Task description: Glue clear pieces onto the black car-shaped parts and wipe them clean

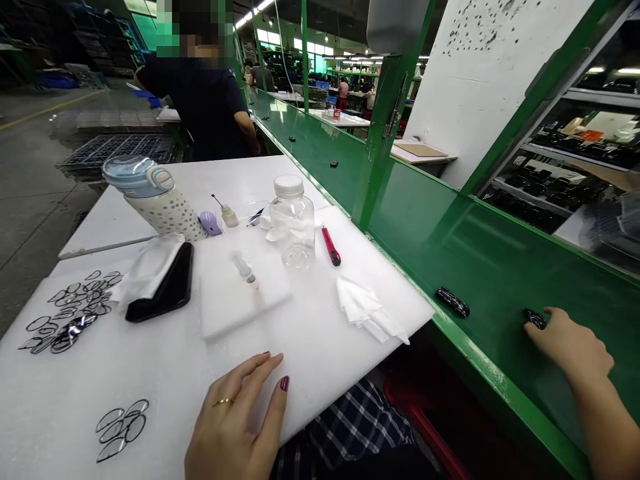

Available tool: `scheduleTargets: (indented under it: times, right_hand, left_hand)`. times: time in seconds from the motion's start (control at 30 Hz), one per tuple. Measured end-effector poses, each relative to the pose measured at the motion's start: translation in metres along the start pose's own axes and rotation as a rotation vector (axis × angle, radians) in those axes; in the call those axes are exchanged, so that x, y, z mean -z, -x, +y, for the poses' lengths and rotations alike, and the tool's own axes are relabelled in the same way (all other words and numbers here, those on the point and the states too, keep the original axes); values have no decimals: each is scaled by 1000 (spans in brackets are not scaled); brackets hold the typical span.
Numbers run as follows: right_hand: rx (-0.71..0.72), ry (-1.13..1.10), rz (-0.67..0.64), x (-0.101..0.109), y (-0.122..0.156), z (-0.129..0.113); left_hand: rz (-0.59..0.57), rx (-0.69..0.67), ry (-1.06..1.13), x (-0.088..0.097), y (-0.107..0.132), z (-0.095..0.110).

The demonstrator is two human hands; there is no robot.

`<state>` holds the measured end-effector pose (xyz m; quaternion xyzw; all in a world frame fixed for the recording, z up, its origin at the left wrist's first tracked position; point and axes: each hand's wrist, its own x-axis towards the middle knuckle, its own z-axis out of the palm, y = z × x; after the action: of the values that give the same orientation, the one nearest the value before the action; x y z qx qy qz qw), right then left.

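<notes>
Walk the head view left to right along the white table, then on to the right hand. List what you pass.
Pile of black-rimmed oval pieces, black phone, white foam pad, clear plastic bottle, red utility knife, folded white tissue, black oblong piece, second black piece, right hand.

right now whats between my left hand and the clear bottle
In the head view, a white foam pad with a small clear part on it lies between your left hand and the bottle.

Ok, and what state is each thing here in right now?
left hand: open, resting on white foam board
right hand: fingers on black item
clear plastic bottle: capped
polka-dot water bottle: lid on
red utility knife: lying flat
paper tissue: crumpled
</notes>
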<state>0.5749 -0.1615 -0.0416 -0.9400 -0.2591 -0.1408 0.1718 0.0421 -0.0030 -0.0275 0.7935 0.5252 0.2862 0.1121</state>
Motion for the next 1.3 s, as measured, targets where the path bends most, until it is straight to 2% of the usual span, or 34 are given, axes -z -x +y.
scheduleTargets:
  times: [0.07,0.1,0.13,0.2,0.27,0.33,0.37,0.43,0.47,0.53,0.6,0.67,0.7,0.77,0.83,0.9,0.93,1.0,1.13,1.2,1.3]
  right_hand:
    - [-40,41,-29,2,4,-14]
    - [-45,60,-49,5,10,-30]
    - [-5,40,-66,9,19,-52]
    - [154,-61,-102,22,48,-112]
    - [526,-389,-163,37,88,-183]
    - [1018,-656,-413,50,132,-248]
    - [1212,-703,-553,56,152,-274]
    - [1429,-753,-731,62,180,-311]
    - [1447,-798,-798,62,187,-324]
    - [1308,-934,-825,58,190,-344]
    - [1075,-1021,-734,50,183,-365]
    - [961,-998,-654,42,175,-389]
    - [970,-974,-660,38,171,-401]
    - [1047,-939,-738,31,167,-423]
    - [1103,-939,-831,26,162,-436]
    - [1122,-975,-920,25,156,-440]
    - [1124,-1002,-953,27,154,-438]
    - [1096,-1124,-1016,36,152,-427]
    - [879,-1570,-1167,66,166,-385]
    - [769,-1703,-1270,79,177,-366]
    - [605,-1744,-1404,88,188,-351]
  left_hand:
    - [-2,-5,-4,-1,0,1]
    - [4,-11,-10,-2,-1,1]
    - [12,-18,-20,-2,-1,2]
    - [26,-31,-48,-3,-3,6]
    - [25,-42,-64,-1,-4,9]
    - [6,-48,-58,1,-3,12]
    - [0,-49,-47,2,-2,13]
    - [10,-37,-14,4,5,14]
    - [24,-25,5,3,10,16]
    - [74,22,33,-1,19,21]
    - [146,95,28,-6,27,29]
    - [172,144,20,-8,29,37]
    - [134,146,32,-6,29,40]
    - [-40,119,95,2,25,43]
    - [-229,82,174,14,18,41]
    - [-311,60,225,23,12,37]
    - [-307,58,239,24,9,36]
    - [-226,75,253,22,4,35]
    - [-49,166,266,9,-4,41]
    - [-32,218,281,7,-7,46]
    - [-31,278,306,9,-11,50]
